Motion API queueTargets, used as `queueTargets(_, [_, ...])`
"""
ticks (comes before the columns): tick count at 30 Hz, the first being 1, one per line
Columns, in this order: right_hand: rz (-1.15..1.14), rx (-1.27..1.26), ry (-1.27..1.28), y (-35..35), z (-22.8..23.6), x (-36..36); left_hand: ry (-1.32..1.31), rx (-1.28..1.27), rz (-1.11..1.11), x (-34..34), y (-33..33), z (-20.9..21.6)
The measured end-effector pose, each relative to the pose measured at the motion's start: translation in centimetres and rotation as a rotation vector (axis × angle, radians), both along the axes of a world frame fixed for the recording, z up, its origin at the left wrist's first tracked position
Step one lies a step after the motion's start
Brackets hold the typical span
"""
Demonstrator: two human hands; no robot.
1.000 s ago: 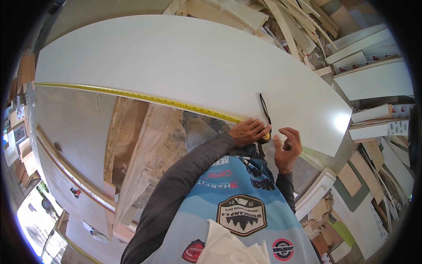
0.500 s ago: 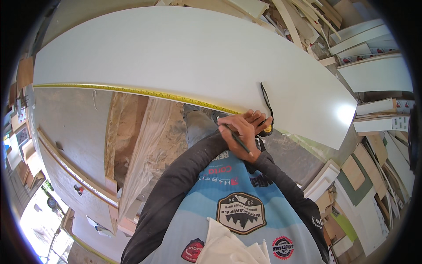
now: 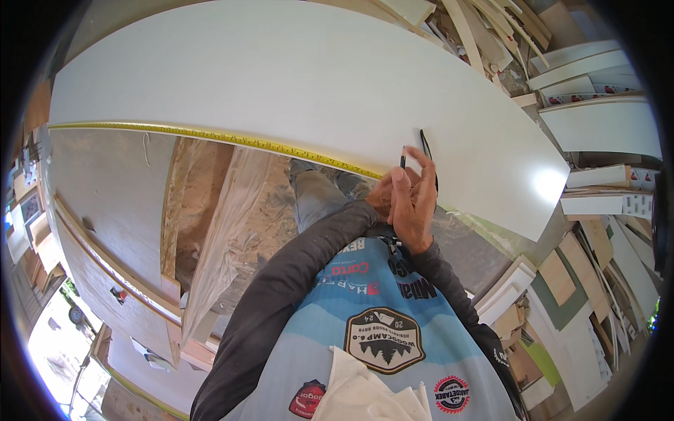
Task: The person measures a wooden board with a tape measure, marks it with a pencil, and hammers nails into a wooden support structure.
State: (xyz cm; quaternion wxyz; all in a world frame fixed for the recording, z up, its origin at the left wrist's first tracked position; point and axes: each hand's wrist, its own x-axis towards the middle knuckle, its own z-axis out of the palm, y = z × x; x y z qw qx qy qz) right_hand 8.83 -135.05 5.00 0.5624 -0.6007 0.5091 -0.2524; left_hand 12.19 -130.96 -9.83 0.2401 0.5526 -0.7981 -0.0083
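A large white board (image 3: 281, 77) stretches across in front of me. Along its near edge runs the yellow blade of a tape measure (image 3: 232, 142), ending at my hands. My left hand (image 3: 380, 198) is closed at that end of the blade, partly covered by the right; the tape's case is hidden behind them. A black strap (image 3: 425, 142) lies on the board just past my fingers. My right hand (image 3: 415, 210) is raised over the left, its fingertips pinching a short dark pencil (image 3: 403, 161) that points away from me over the board.
Wood offcuts (image 3: 484, 35) are heaped beyond the board at the far right. White panels (image 3: 600, 126) and boards are stacked along the right side. Below the near edge at left lie a grey panel (image 3: 112, 168) and a plastic-wrapped plank (image 3: 232, 210). A white cloth (image 3: 365, 393) hangs at my chest.
My right hand has turned upright, swinging the pencil from pointing back toward me to pointing away over the board. The tape's yellow case is now covered by my hands.
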Motion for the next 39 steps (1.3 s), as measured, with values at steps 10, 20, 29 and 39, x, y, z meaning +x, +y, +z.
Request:
queueTargets(10, [0.341, 0.41, -0.54, 0.0, -1.7, -0.1, -0.042, -0.059, -0.04, 1.5, 0.0, 2.3])
queueTargets(20, [0.63, -0.325, -0.019, 2.1, -4.1, 0.2, -0.085, -0.126, -0.06, 1.9, -0.3, 3.0])
queueTargets(29, [-0.244, 0.309, -0.403, 1.9, -3.8, 5.6, 0.023, -0.148, 0.07, -0.1, -0.2, 1.6])
queueTargets(39, [0.537, -0.413, 0.583, -2.5, -4.5, 15.7, 0.05, -0.03, -0.15, 2.5, -0.6, 3.3])
